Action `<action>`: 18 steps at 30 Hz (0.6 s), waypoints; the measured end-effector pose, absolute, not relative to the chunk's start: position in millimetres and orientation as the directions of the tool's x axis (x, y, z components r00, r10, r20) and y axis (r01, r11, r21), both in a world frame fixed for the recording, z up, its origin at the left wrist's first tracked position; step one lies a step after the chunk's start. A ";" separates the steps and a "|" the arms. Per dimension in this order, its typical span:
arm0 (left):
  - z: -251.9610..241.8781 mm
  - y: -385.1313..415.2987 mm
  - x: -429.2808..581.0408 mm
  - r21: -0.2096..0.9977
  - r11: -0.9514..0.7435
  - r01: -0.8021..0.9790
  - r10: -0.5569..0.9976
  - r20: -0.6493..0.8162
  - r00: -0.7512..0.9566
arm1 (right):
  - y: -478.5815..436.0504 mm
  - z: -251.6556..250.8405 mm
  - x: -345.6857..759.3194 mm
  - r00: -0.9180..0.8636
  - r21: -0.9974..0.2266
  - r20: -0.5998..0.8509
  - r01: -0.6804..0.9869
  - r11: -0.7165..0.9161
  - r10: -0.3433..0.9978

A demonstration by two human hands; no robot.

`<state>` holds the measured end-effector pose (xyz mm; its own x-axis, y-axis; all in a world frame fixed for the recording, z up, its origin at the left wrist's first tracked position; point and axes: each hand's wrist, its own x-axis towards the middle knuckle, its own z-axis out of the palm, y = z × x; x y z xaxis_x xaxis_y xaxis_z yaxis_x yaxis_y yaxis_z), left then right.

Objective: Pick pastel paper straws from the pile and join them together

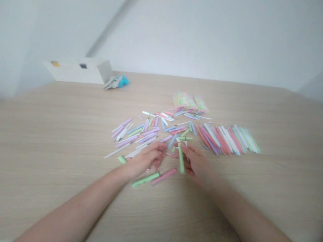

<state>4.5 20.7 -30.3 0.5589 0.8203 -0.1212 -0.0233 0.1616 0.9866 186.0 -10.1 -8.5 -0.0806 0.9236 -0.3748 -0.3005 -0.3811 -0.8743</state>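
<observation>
Both of my hands rest on a wooden table (50,134) amid scattered pastel pens and pen parts (143,134). My right hand (195,163) holds a green pen barrel (181,158) upright between its fingers. My left hand (146,159) is curled, fingers closed over something small that I cannot make out. A green pen (145,179) and a pink pen (164,176) lie just in front of my hands. A short green cap (122,159) lies left of my left wrist.
A tidy row of assembled pens (228,139) lies to the right. Behind the loose pile sit stacks of colourful packets (189,102). A white box (80,70) and a grey-blue bundle (116,81) are at the far left by the wall.
</observation>
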 end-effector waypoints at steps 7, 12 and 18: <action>-29.5 17.1 2.5 0.716 -0.521 0.464 0.779 0.177 0.602 | -9.0 -5.8 188.1 -0.042 -0.838 -0.472 -0.290 -0.463 0.881; -32.8 21.9 3.2 0.545 -0.705 0.453 0.673 0.313 0.671 | -9.1 -7.3 190.1 -0.047 -0.857 -0.419 -0.310 -0.412 0.907; -37.8 25.7 1.9 0.511 -0.748 0.423 0.613 0.290 0.735 | -10.1 -11.4 193.1 -0.057 -0.871 -0.392 -0.298 -0.391 0.918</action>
